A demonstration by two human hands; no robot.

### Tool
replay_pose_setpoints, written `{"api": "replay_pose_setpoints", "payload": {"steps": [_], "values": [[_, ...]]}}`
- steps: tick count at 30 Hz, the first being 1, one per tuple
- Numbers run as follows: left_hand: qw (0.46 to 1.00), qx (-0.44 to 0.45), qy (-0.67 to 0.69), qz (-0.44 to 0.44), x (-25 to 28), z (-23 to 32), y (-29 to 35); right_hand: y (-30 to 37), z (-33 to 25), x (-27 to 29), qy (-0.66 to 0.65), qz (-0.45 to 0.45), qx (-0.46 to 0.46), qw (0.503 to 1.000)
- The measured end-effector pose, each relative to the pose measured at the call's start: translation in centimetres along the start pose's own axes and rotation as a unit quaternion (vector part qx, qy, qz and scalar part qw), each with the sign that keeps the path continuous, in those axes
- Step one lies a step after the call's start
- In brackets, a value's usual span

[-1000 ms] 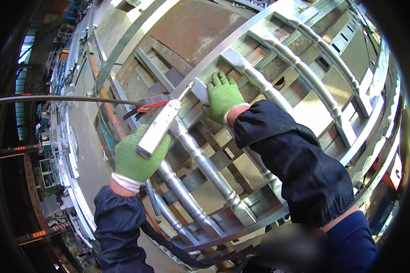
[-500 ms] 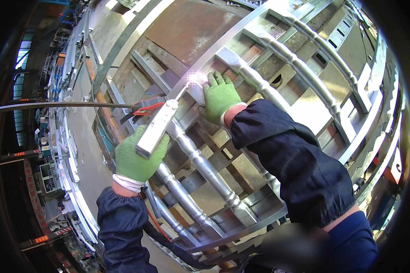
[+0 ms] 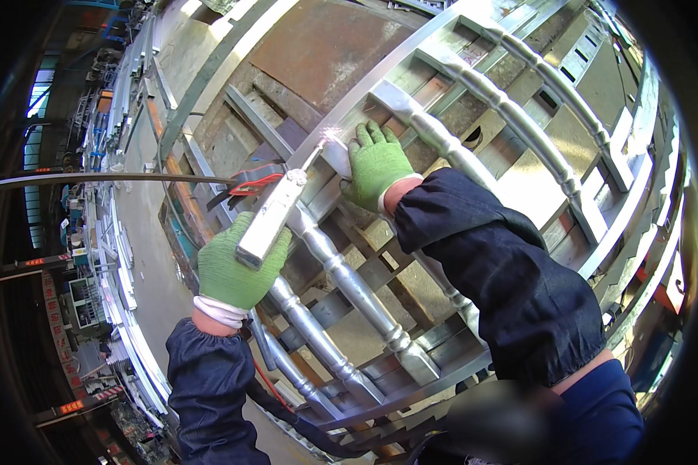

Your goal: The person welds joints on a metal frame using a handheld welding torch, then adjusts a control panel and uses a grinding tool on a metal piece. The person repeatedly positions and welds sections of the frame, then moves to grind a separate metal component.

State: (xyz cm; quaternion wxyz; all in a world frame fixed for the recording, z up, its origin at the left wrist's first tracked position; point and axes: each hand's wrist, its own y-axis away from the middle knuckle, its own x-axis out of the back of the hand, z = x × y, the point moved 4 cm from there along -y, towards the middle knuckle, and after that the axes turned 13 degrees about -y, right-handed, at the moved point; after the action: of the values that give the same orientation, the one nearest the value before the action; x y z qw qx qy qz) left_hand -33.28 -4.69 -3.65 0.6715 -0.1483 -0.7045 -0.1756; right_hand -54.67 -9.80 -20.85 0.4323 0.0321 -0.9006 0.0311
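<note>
Torch (image 3: 271, 217) barely nudged, spark (image 3: 330, 134) smaller. Wrinkly-gloved left hand (image 3: 229, 267) wrapped round its boxy silver body, tip at smooth curved rail (image 3: 364, 94). Right hand (image 3: 378, 167) draped over shiny baluster (image 3: 336, 158), can't tell how tight.

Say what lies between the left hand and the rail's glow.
In the head view: the torch in the left hand, its thin tip pointing at the glow.

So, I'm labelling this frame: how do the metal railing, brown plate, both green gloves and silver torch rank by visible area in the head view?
Largest to smallest:
1. Metal railing
2. Brown plate
3. Left green glove and right green glove: too alike to rank
4. Silver torch
</note>
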Motion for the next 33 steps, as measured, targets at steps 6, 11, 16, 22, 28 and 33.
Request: {"api": "replay_pose_setpoints", "payload": {"steps": [6,11,16,22,28,33], "values": [[1.0,-0.014,-0.016,-0.007,0.15,0.06,-0.12,-0.07,0.15,-0.14,0.001,0.009,0.001,1.0],[1.0,0.008,0.011,-0.012,0.22,-0.19,0.22,-0.09,0.16,-0.52,0.002,0.01,0.007,1.0],[1.0,0.015,0.011,-0.023,0.22,-0.34,0.14,-0.1,0.4,-0.44,-0.01,0.015,0.008,1.0],[1.0,0.016,0.006,-0.02,0.41,-0.26,0.13,-0.13,0.44,-0.42,-0.004,0.006,0.0,1.0],[1.0,0.013,-0.002,-0.022,0.69,-0.21,0.18,-0.1,0.22,-0.02,-0.007,-0.014,-0.002,1.0],[1.0,0.016,0.004,-0.022,0.73,-0.5,0.34,-0.06,0.47,-0.63,-0.001,0.031,0.012,0.999]]}}
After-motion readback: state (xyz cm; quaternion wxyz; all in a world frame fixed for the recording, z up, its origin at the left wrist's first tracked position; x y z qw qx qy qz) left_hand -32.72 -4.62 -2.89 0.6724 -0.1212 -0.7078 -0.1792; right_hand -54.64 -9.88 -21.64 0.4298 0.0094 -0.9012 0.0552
